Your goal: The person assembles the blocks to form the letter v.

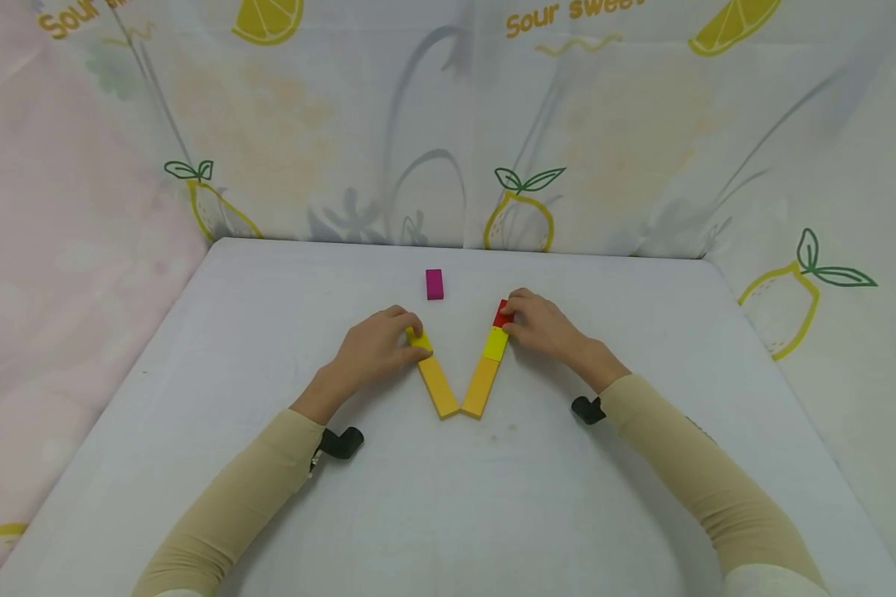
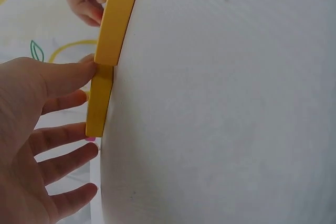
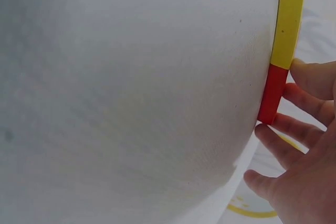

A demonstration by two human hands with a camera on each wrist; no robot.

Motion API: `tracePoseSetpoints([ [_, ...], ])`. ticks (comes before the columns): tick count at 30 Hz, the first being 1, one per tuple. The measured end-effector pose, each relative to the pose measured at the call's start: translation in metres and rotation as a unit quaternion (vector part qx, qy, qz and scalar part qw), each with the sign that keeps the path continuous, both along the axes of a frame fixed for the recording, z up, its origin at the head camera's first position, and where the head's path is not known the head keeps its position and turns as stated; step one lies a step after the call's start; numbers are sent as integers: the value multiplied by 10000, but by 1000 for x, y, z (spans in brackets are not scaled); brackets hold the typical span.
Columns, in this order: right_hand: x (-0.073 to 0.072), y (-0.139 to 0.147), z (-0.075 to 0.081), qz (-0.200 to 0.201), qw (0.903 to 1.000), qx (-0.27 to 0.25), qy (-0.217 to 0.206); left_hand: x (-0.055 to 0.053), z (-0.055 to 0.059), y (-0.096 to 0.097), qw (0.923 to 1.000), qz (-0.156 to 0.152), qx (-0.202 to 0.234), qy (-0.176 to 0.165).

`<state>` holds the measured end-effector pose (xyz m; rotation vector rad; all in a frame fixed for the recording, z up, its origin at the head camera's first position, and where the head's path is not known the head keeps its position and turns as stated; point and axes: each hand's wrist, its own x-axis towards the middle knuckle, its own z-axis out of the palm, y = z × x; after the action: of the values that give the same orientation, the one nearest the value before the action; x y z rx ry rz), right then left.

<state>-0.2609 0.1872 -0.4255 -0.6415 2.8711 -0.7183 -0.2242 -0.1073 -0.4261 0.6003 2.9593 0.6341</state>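
Observation:
My left hand [image 1: 377, 348] holds a yellow block [image 1: 422, 342] between thumb and fingertips. In the left wrist view, the thumb lies where this yellow block [image 2: 100, 103] meets a longer orange block [image 2: 116, 22], and a fingertip touches its far end. My right hand [image 1: 545, 326] grips a small red block [image 1: 499, 317] by its ends. This red block [image 3: 272, 95] sits end to end with another yellow block [image 3: 288, 24] in the right wrist view. Below that yellow block lies a second orange block [image 1: 481, 388]. The two rows form a V, their lower ends meeting.
A magenta block [image 1: 435, 284] lies by itself near the back of the white table [image 1: 493, 506], beyond the V. A curtain [image 1: 388, 108] printed with lemons hangs behind the table. Dark wrist cameras hang beneath both sleeves, close over the tabletop.

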Motion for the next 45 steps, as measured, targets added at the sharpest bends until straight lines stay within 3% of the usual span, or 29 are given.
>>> tracePoseSetpoints([
  [10,0,0,1,-45,10000,9,-71,2,0,1,10000,9,5,-76],
  [32,1,0,-1,-57,10000,-42,-32,4,-5,1,9999,-1,-30,113],
  [45,2,-1,1,-2,10000,-6,20,7,-3,2,9999,1,-34,134],
])
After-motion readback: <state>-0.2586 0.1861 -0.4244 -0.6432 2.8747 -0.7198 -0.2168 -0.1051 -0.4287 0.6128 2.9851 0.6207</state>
